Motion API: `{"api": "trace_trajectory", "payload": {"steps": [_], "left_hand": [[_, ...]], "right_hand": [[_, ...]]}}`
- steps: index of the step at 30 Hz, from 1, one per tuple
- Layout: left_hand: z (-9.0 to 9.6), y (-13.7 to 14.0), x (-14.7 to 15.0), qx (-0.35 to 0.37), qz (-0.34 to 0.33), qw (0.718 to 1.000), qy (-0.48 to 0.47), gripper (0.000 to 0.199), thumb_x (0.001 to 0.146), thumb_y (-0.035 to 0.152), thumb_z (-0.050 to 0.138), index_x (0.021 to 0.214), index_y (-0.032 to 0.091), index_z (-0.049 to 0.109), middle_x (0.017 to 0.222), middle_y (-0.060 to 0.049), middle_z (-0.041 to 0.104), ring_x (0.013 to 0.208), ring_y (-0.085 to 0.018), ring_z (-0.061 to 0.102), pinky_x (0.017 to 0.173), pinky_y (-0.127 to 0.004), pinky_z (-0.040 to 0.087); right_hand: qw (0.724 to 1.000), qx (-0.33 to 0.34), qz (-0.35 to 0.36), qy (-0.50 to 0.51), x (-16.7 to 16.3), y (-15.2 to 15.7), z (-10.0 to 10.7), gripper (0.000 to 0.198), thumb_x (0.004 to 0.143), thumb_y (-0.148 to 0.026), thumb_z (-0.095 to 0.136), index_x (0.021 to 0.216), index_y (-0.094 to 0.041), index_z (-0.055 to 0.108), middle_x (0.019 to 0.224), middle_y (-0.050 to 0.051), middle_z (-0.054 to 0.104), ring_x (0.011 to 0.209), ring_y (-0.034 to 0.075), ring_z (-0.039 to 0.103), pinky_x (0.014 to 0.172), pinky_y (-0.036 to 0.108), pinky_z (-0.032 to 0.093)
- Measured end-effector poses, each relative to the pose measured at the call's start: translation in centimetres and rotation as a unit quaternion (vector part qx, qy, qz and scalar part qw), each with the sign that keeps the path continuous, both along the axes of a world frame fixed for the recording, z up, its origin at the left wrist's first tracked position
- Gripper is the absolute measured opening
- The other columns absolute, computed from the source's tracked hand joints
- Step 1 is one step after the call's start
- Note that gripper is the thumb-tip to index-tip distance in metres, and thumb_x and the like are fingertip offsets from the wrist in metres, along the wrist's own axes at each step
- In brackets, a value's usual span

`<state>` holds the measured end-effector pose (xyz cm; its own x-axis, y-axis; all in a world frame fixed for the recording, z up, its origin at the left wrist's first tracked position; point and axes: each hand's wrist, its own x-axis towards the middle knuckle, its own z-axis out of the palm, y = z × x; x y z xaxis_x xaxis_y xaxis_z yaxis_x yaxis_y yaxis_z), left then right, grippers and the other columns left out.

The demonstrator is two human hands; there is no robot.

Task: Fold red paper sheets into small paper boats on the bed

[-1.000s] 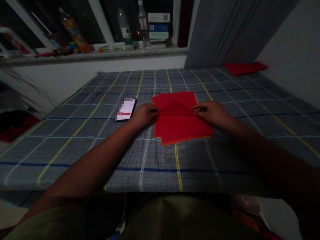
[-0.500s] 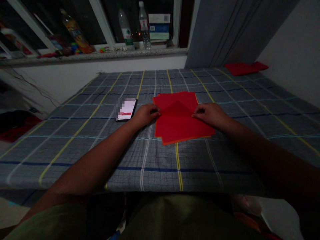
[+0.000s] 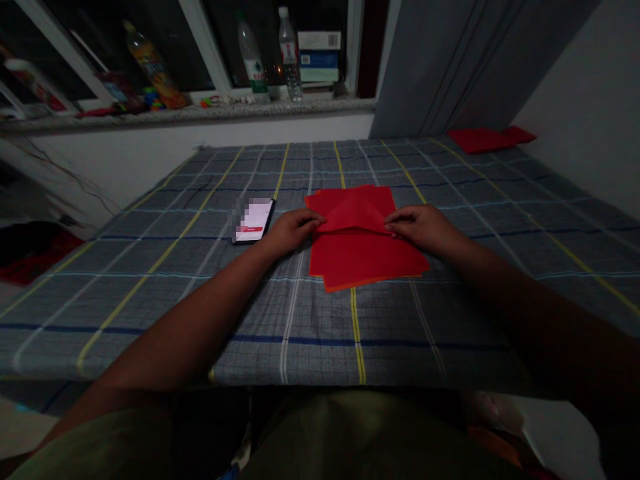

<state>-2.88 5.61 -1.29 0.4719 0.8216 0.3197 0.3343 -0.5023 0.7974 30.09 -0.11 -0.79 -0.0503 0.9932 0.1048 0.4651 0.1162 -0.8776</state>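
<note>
A triangular folded piece of red paper (image 3: pixel 353 215) lies on a loose stack of red paper sheets (image 3: pixel 367 259) with orange edges. My left hand (image 3: pixel 294 230) pinches the folded paper at its left corner, thumb and fingers together. At the opposite corner, the fingertips of my right hand (image 3: pixel 417 225) are closed on the paper. Its near edge runs between both hands and bows up slightly in the middle, with a dark gap below it. Sheets in the stack sit unevenly, their corners sticking out at several sides.
A lit phone (image 3: pixel 254 220) lies left of the stack on the grey checked cloth (image 3: pixel 320 327). Red folded items (image 3: pixel 487 140) rest at the far right corner. Bottles (image 3: pixel 254 63) and boxes (image 3: pixel 319 60) stand on the windowsill (image 3: pixel 200 115) behind.
The folded paper's near edge has lifted and bowed upward, and its face now looks lighter. Both hands have shifted only slightly and still hold the corners.
</note>
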Motion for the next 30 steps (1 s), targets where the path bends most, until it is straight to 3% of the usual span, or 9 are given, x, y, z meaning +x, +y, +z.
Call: {"api": "trace_trajectory", "payload": {"steps": [3, 6, 12, 17, 21, 26, 30], "left_hand": [[-0.5, 0.4, -0.1, -0.045, -0.006, 0.999, -0.019, 0.015, 0.085, 0.024, 0.072, 0.097, 0.022, 0.082, 0.102, -0.009, 0.077, 0.093, -0.02, 0.07, 0.091, -0.034, 0.055], [-0.7, 0.7, -0.1, -0.094, -0.006, 0.995, -0.032, 0.018, 0.078, 0.023, 0.079, 0.095, 0.022, 0.082, 0.102, -0.009, 0.078, 0.092, -0.019, 0.071, 0.089, -0.033, 0.056], [-0.3, 0.8, -0.1, -0.146, 0.0, 0.988, -0.041, 0.024, 0.069, 0.018, 0.083, 0.092, 0.023, 0.082, 0.102, -0.008, 0.079, 0.094, -0.02, 0.071, 0.086, -0.032, 0.056], [0.0, 0.7, -0.4, -0.139, -0.019, 0.99, -0.029, 0.037, 0.064, 0.009, 0.077, 0.098, 0.022, 0.083, 0.11, -0.007, 0.078, 0.101, -0.02, 0.07, 0.097, -0.033, 0.052], [0.2, 0.5, -0.5, -0.147, -0.03, 0.989, -0.014, 0.04, 0.067, 0.013, 0.071, 0.105, 0.02, 0.082, 0.118, -0.009, 0.076, 0.108, -0.022, 0.069, 0.1, -0.037, 0.051], [-0.1, 0.4, -0.1, -0.144, -0.001, 0.989, -0.02, 0.022, 0.079, 0.029, 0.075, 0.096, 0.018, 0.081, 0.104, -0.009, 0.078, 0.096, -0.019, 0.069, 0.094, -0.036, 0.052], [-0.5, 0.5, -0.1, -0.15, -0.006, 0.989, -0.012, 0.025, 0.076, 0.028, 0.079, 0.099, 0.018, 0.08, 0.098, -0.008, 0.077, 0.088, -0.017, 0.067, 0.086, -0.034, 0.052]], "right_hand": [[1.0, 0.01, 0.008, -0.022, 0.2, 0.0, 0.3, 0.001, 0.082, -0.027, 0.081, 0.081, -0.026, 0.08, 0.079, 0.003, 0.078, 0.074, 0.021, 0.072, 0.073, 0.036, 0.06], [0.999, 0.023, 0.008, -0.035, 0.4, -0.1, 0.5, 0.009, 0.083, -0.021, 0.077, 0.081, -0.028, 0.082, 0.087, 0.003, 0.081, 0.082, 0.022, 0.074, 0.081, 0.039, 0.06], [0.997, -0.013, 0.02, -0.07, 0.9, -0.1, 1.3, 0.021, 0.078, -0.012, 0.076, 0.086, -0.029, 0.085, 0.087, 0.002, 0.082, 0.078, 0.021, 0.074, 0.079, 0.037, 0.06], [0.994, -0.024, 0.052, -0.093, 1.4, 0.0, 1.9, 0.027, 0.076, -0.012, 0.073, 0.093, -0.028, 0.085, 0.087, 0.003, 0.082, 0.077, 0.021, 0.073, 0.076, 0.035, 0.059], [0.993, -0.031, 0.072, -0.086, 1.8, 0.1, 1.7, 0.025, 0.074, -0.021, 0.075, 0.097, -0.026, 0.085, 0.092, 0.005, 0.082, 0.081, 0.023, 0.073, 0.077, 0.036, 0.059], [0.999, -0.018, 0.033, -0.036, 1.6, 0.4, 0.8, 0.008, 0.079, -0.031, 0.076, 0.081, -0.026, 0.081, 0.095, 0.006, 0.081, 0.091, 0.024, 0.074, 0.089, 0.041, 0.058], [0.999, -0.029, 0.042, 0.002, 1.1, 0.4, 0.7, 0.015, 0.076, -0.026, 0.079, 0.091, -0.027, 0.08, 0.082, 0.004, 0.076, 0.079, 0.021, 0.07, 0.077, 0.037, 0.057]]}}
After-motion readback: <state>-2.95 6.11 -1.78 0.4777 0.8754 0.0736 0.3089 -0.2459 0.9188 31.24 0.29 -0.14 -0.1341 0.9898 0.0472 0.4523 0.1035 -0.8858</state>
